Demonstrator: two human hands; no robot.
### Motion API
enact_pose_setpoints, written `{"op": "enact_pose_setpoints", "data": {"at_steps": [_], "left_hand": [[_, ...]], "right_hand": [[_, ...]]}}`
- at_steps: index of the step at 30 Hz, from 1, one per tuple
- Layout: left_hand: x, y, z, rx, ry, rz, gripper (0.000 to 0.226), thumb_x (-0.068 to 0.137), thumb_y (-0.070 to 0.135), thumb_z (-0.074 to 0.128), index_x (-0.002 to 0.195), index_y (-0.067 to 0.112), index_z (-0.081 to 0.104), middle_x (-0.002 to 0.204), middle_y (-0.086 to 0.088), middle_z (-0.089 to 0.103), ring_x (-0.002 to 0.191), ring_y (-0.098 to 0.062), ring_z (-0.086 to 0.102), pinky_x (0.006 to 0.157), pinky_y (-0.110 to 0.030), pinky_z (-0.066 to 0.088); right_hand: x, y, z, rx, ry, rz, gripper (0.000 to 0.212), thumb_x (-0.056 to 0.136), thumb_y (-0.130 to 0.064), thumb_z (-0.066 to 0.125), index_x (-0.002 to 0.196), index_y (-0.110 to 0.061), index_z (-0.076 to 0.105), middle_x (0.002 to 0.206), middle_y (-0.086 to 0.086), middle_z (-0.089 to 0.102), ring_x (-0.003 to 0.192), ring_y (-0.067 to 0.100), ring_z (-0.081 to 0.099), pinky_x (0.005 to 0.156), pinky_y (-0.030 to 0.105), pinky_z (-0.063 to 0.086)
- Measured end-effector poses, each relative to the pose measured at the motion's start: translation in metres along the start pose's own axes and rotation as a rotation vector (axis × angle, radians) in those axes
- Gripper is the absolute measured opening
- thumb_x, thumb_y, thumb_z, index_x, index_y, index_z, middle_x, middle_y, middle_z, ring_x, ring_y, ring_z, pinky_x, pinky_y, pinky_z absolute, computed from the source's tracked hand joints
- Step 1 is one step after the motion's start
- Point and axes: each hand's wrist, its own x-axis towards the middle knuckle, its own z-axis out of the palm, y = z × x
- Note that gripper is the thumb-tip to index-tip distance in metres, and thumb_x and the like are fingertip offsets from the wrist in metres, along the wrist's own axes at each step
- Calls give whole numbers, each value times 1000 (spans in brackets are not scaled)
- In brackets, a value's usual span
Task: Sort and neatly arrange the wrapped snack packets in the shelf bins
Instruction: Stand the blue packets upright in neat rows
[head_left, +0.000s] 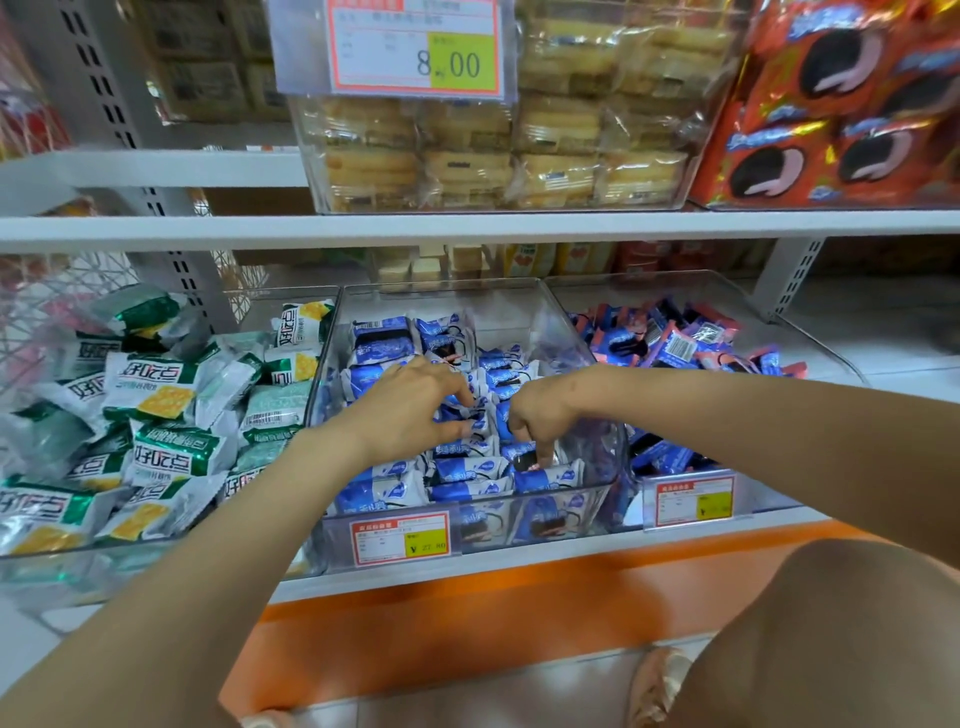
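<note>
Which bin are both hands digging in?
The middle bin, full of blue-and-white packets; the left bin holds green packets, the right bin pink-edged packets.

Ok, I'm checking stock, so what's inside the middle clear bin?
The middle clear bin holds blue-and-white snack packets, partly in rows. The left hand and right hand cover some; lower layers cannot be seen.

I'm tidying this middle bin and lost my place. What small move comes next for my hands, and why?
Probably set the blue packet pinched by the left hand upright behind the neat front rows; packets around both hands in the middle bin lie askew, and the right hand reaches down among them.
</note>
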Motion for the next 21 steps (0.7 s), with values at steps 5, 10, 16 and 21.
{"op": "enact_pose_setpoints", "data": {"at_steps": [5, 10, 16, 21], "left_hand": [[0, -2, -1, -8, 7, 7, 35, 89, 38, 58, 121, 22, 55, 131, 2, 51, 124, -17, 37, 103, -32, 30], [-1, -1, -2, -2, 10, 11, 35, 90, 38, 57, 121, 21, 55, 131, 2, 50, 124, -17, 37, 103, -33, 29], [-1, -2, -1, 23, 4, 7, 36, 90, 39, 57, 121, 22, 54, 134, 2, 49, 125, -18, 36, 107, -36, 28], [-2, -1, -2, 50, 33, 10, 35, 90, 39, 57, 121, 22, 55, 131, 2, 51, 124, -17, 39, 103, -32, 30]], "right_hand": [[-4, -3, -3, -4, 44, 49, 36, 78, -32, 73, 100, -7, 59, 97, 4, 56, 84, 19, 49, 55, 25, 36], [-5, 0, -8, -136, 207, 155, 37, 77, -43, 72, 70, -16, 48, 70, -5, 50, 79, 19, 54, 50, 24, 36], [-6, -6, -6, -323, 268, 161, 38, 78, -50, 69, 82, -15, 52, 80, -4, 53, 76, 18, 54, 50, 25, 35], [-12, -5, -7, -334, 292, 167, 44, 79, -52, 67, 73, -13, 48, 72, -5, 47, 80, 19, 55, 55, 27, 38]]}}
